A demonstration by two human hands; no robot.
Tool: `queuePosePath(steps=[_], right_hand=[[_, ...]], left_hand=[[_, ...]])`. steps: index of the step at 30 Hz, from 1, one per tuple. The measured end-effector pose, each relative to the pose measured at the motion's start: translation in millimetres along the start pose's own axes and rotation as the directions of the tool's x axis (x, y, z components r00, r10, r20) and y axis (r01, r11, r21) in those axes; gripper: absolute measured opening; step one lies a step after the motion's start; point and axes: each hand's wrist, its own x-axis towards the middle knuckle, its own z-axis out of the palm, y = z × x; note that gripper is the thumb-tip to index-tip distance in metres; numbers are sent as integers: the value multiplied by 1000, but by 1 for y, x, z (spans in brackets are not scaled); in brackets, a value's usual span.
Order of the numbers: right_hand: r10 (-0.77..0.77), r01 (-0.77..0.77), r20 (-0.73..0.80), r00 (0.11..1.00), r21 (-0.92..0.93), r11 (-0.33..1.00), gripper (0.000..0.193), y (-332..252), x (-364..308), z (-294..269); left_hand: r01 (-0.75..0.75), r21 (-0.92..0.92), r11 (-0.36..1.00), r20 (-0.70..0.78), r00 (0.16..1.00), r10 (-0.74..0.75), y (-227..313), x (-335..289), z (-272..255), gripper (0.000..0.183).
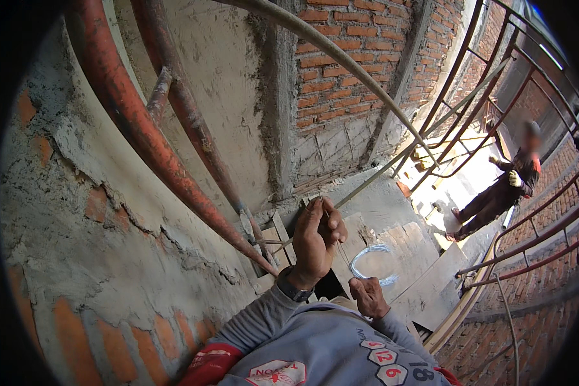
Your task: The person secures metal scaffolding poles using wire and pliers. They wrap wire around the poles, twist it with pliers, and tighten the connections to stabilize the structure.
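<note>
Thin grey wire (333,239) runs between the person's two hands, high on a scaffold beside a rough brick and mortar wall (77,212). The left hand (316,241) is raised, its fingers pinched together on the upper end of the wire, close to the rusty red scaffold pipe (148,138) that slants down toward the planks. The right hand (368,297) sits lower, near the chest, its fingers curled shut around the wire where it leads off into a loose shiny coil (374,264) that appears to lie on the wooden boards (424,270) just beside that hand. A dark watch (294,287) is on the left wrist. Well apart, by the red railing (527,241), another person (505,190) in dark clothes and light gloves stands in bright sunlight.
</note>
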Motion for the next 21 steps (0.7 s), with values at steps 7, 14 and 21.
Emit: queuePosePath(steps=[7,14,21], right_hand=[[43,-43,14,999,12,999,60,8,-14,16],[-350,232,-184,918,-467,853,31,-50,-1,2],[-353,279,-44,934,-523,805,36,-83,34,-21]], left_hand=[[-28,67,997,45,999,25,-2,-12,-1,24],[-126,130,983,86,990,116,-7,-2,23,27],[93,-24,995,187,978,-87,-8,0,36,27]])
